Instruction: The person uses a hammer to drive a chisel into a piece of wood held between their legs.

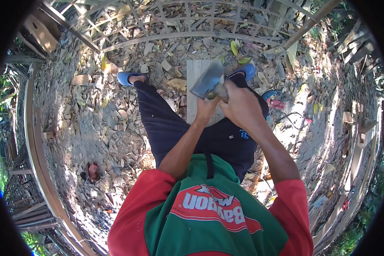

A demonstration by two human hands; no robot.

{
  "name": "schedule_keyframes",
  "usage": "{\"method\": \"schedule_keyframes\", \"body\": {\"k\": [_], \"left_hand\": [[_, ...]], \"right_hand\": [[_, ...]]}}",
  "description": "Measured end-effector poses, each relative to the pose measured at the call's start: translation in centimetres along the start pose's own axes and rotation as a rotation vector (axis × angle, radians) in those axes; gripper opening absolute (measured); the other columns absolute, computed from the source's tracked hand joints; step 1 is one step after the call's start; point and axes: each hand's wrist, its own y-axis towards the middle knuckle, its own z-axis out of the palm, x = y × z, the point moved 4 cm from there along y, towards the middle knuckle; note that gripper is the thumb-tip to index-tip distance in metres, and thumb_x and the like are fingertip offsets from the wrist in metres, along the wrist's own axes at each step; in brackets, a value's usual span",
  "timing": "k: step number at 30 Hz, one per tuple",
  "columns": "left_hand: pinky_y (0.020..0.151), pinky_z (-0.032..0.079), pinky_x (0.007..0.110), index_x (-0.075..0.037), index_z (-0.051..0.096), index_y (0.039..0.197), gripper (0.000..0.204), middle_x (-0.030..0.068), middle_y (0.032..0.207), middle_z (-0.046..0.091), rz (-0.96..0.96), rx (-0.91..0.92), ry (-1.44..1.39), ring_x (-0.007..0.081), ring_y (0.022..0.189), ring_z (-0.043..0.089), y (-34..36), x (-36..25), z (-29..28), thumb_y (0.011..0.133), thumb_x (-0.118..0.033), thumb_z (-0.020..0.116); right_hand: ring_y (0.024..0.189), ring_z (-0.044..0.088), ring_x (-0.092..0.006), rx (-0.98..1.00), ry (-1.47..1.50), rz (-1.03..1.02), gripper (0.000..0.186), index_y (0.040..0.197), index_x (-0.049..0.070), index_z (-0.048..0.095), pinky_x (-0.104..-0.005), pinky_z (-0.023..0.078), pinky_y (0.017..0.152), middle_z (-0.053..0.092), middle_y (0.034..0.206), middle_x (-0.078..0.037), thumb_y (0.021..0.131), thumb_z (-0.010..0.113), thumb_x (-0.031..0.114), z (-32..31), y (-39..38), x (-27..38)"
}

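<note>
right hand (pixel 243 106) is wrapped tight around the handle of a hatchet (pixel 208 83), grey blurry blade raised over a pale upright wooden plank (pixel 196 77) between the blue sandals (pixel 126 78). left hand (pixel 208 109) sits closed just below on the plank's edge.

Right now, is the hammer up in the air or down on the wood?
Up in the air: the hammer, gripped by both hands, shows blurred above the plank.
</note>
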Motion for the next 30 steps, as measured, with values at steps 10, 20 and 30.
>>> {"method": "schedule_keyframes", "body": {"k": [10,20,30], "left_hand": [[0.076,0.049,0.024,-0.001,0.065,0.11,0.026,0.0,0.095,0.067,0.005,-0.087,-0.073,0.0084,0.085,0.061,0.3,-2.5,-2.0,0.086,-0.007,0.072],[0.081,0.05,0.029,0.0,0.063,0.117,0.035,0.0047,0.107,0.066,-0.125,-0.053,-0.063,0.0106,0.095,0.061,-2.2,-0.6,0.2,0.083,-0.003,0.068],[0.068,0.047,0.028,-0.002,0.065,0.096,0.013,0.0012,0.084,0.064,0.135,-0.03,0.167,0.0099,0.075,0.058,2.1,-0.6,-0.6,0.084,-0.002,0.067]], "right_hand": [[0.076,0.064,-0.0465,-0.066,0.312,0.031,0.034,0.099,-0.004,0.059,-0.0506,0.05,0.067,0.062,0.072,-0.026,0.077,0.068,0.021,-3.2,-1.2,-0.7],[0.082,0.064,-0.0469,0.077,-0.09,0.006,0.034,0.105,0.001,0.058,-0.0529,0.051,0.071,0.066,0.082,-0.027,0.077,0.068,0.017,3.4,0.2,-4.2],[0.084,0.066,-0.0462,-0.056,-0.01,-0.009,0.03,0.1,0.0,0.058,-0.0549,0.053,0.076,0.067,0.084,-0.027,0.079,0.066,0.021,4.1,-0.5,-5.5]]}}
